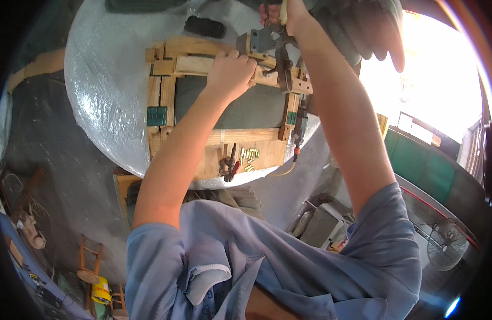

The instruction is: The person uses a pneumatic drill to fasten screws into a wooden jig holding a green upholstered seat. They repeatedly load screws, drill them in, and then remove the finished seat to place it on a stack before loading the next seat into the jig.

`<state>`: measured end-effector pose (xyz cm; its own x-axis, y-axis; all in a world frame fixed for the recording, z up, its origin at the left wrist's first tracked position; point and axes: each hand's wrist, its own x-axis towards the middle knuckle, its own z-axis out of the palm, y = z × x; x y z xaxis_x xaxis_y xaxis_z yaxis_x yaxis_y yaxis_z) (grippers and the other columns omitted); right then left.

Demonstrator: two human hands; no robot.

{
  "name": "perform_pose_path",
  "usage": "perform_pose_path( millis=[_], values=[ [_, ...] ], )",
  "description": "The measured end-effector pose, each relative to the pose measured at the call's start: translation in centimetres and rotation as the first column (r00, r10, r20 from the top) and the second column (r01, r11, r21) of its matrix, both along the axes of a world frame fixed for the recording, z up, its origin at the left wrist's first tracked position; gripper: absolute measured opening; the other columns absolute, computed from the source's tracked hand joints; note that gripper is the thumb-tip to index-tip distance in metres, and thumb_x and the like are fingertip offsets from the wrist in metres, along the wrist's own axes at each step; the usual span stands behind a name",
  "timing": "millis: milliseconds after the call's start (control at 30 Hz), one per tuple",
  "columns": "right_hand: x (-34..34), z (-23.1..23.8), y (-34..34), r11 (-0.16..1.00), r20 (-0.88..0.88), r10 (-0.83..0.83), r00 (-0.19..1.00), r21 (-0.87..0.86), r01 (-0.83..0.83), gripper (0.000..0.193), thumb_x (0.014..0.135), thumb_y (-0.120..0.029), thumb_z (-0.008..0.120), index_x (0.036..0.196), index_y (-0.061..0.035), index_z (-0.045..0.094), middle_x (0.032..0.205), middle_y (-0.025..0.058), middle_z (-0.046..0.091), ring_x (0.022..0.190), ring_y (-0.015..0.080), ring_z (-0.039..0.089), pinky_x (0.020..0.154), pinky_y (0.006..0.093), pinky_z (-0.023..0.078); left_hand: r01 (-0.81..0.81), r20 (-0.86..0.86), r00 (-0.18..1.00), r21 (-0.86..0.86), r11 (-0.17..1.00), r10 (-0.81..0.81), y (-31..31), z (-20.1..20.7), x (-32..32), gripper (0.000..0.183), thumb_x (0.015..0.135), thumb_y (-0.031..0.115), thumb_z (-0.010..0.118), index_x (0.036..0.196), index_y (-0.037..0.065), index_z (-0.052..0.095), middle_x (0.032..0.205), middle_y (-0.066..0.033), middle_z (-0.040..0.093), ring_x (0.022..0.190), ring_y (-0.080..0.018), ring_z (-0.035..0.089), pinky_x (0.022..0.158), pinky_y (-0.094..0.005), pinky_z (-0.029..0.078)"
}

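A wooden jig with a dark flat panel inside its frame rests on a round, plastic-wrapped table. My left hand is closed over the pale wooden bar along the far side of the frame. At the far right corner of the jig stands a dark metal clamp-like tool. Reaching past it, my right hand is closed by the tool's top, partly cut off by the upper edge; what it grips is mostly hidden.
Several small brass-coloured pieces lie on the near board beside a red-handled toggle clamp. An air tool with a hose hangs at the jig's right. A black block lies beyond it; a fan stands far right.
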<state>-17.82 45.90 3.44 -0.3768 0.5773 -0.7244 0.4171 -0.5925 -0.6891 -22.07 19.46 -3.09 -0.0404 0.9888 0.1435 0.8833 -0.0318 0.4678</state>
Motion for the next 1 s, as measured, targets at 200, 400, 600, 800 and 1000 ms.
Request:
perform_pose_path(
  millis=[200,400,600,800,1000],
  values=[
    [-1.7,0.6,-1.6,0.991,0.147,-0.057,0.987,0.129,0.037,0.023,0.080,-0.030,0.062,0.080,-0.0076,0.055,0.073,0.0091,0.059,0.065,0.0274,0.059,0.068,0.0437,0.055,-0.008,0.025,1.000,-0.032,0.999,0.009,0.1,-0.5,-0.2,0.041,0.082,0.043,0.085,0.106,0.013,0.072,0.102,0.0005,0.073,0.109,-0.0196,0.067,0.085,-0.0392,0.054],
    [0.0,-2.7,0.9,1.000,0.147,-0.002,0.989,0.018,0.000,0.016,0.082,-0.022,0.059,0.073,-0.0120,0.049,0.064,0.0062,0.050,0.054,0.0225,0.050,0.055,0.0391,0.044,-0.004,0.039,0.999,-0.025,1.000,0.005,0.4,-1.0,0.0,0.040,0.083,0.042,0.084,0.106,0.013,0.071,0.100,0.0006,0.072,0.108,-0.0199,0.067,0.086,-0.0400,0.053],
    [-1.5,-3.6,0.3,1.000,0.165,0.007,0.986,0.009,-0.009,0.026,0.085,-0.021,0.060,0.068,-0.0166,0.041,0.057,0.0018,0.041,0.046,0.0186,0.041,0.046,0.0359,0.034,0.009,0.053,0.999,-0.055,0.998,-0.006,0.7,-0.7,-0.9,0.039,0.082,0.042,0.084,0.103,0.013,0.070,0.098,0.0005,0.072,0.107,-0.0193,0.067,0.084,-0.0403,0.052],
    [0.4,-4.4,1.7,0.997,0.101,0.034,0.994,-0.066,-0.028,0.027,0.087,-0.026,0.062,0.070,-0.0174,0.043,0.057,0.0009,0.043,0.047,0.0184,0.042,0.045,0.0350,0.034,0.019,0.048,0.999,-0.037,0.999,-0.017,0.7,-0.4,-0.3,0.039,0.082,0.043,0.084,0.102,0.013,0.069,0.099,0.0000,0.073,0.105,-0.0199,0.067,0.085,-0.0400,0.053],
    [-0.6,-2.4,-0.6,0.999,0.142,0.034,0.989,0.033,-0.039,0.026,0.090,-0.030,0.061,0.072,-0.0160,0.049,0.059,0.0006,0.045,0.049,0.0184,0.044,0.048,0.0350,0.036,0.017,0.002,1.000,-0.070,0.997,-0.017,0.6,-0.5,-0.2,0.042,0.081,0.047,0.084,0.101,0.013,0.069,0.097,0.0004,0.073,0.103,-0.0192,0.068,0.082,-0.0387,0.055]
  ],
)
